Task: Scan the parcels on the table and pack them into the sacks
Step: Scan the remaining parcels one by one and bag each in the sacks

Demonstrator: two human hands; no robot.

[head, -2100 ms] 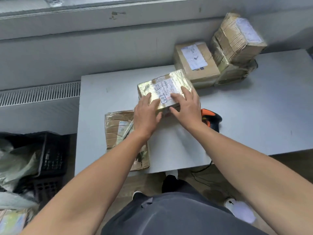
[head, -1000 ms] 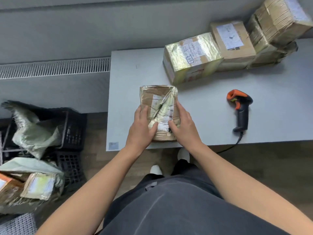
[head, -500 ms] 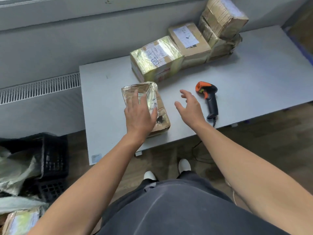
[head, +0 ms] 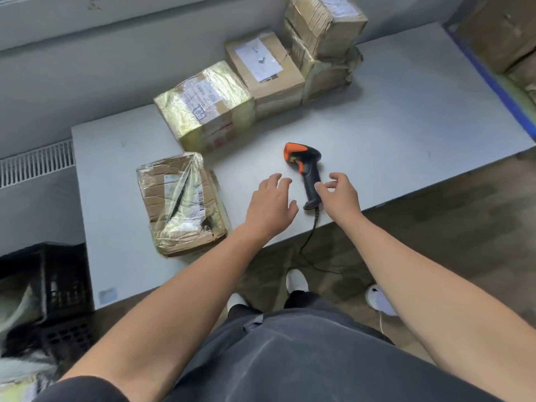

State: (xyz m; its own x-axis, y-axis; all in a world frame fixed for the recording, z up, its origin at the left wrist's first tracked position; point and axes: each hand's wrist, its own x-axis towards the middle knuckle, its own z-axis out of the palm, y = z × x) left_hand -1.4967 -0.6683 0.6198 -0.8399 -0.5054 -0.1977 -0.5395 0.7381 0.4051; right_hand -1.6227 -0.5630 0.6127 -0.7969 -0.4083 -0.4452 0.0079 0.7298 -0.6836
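Observation:
A flat cardboard parcel (head: 181, 203) wrapped in clear film lies near the front left of the grey table (head: 391, 117), label up. A black and orange barcode scanner (head: 307, 172) lies on the table to its right, cable hanging off the front edge. My right hand (head: 339, 195) hovers open just right of the scanner's handle, fingertips close to it. My left hand (head: 271, 206) is open, between the parcel and the scanner, holding nothing. A shiny taped box (head: 204, 104), a plain carton (head: 265, 72) and two stacked boxes (head: 323, 39) line the back of the table.
Black crates (head: 62, 288) with sacks and wrapped parcels stand on the floor at the left. A radiator grille (head: 36, 163) runs along the wall. Cardboard boxes (head: 504, 33) and a blue edge are at the far right. My feet are under the table's front edge.
My left hand has come off the flat parcel and moved right. My right hand has moved right to the scanner's handle. Earlier both hands set the shiny box back and squared the flat parcel.

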